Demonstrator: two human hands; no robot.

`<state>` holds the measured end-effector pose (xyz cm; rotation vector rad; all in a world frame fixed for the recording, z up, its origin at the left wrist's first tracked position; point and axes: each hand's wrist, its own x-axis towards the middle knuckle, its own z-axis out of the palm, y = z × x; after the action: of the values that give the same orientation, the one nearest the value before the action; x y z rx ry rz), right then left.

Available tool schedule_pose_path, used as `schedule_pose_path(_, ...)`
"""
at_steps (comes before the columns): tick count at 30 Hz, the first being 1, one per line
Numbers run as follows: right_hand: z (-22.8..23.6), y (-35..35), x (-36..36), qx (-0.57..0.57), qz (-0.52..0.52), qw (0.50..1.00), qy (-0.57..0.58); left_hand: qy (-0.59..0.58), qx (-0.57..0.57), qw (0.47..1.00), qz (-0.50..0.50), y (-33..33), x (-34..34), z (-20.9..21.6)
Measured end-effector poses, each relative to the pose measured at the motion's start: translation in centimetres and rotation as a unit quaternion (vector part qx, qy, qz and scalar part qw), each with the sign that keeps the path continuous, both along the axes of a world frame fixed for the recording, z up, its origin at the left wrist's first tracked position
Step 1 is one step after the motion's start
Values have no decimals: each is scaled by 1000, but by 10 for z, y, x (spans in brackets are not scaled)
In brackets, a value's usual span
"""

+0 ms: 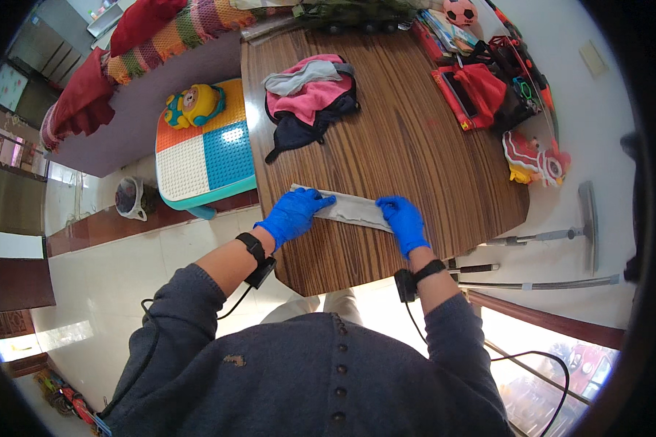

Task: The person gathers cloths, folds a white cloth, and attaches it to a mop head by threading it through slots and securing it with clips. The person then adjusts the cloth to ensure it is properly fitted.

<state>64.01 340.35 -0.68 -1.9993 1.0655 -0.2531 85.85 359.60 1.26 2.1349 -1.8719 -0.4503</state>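
On the wooden table point(408, 138), a light grey cloth point(353, 210) lies in a long narrow folded strip in front of me. My left hand point(291, 215), in a blue glove, grips the strip near its left end. At the right end, my right hand point(404, 222), gloved in blue too, pinches the edge between thumb and fingers. Farther off on the table is a crumpled heap of clothes: a pink piece point(310, 95), a black one point(299, 133) and a light grey one point(306, 76) on top.
Left of the table stands a children's brick table point(204, 189) with a yellow toy point(197, 105) on it. Red bags point(485, 95), books point(444, 29) and a pink ball point(460, 12) line the right edge. A green toy vehicle point(353, 13) sits at the back. A squeegee point(589, 226) leans at the right wall.
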Motion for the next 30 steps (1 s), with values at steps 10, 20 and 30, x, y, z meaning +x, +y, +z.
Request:
schedule_pose_path(10,-8,-6,-22,-2,5,991,-134,159,-65,961,215,35,50,3)
schedule_pose_path(20,-4,-6,-34,-37,34,999,2,34,-38,995,91,36,38,2)
schedule_pose_path(30,14,-12,-52,-92,37,995,16,2,51,999,15,34,48,0)
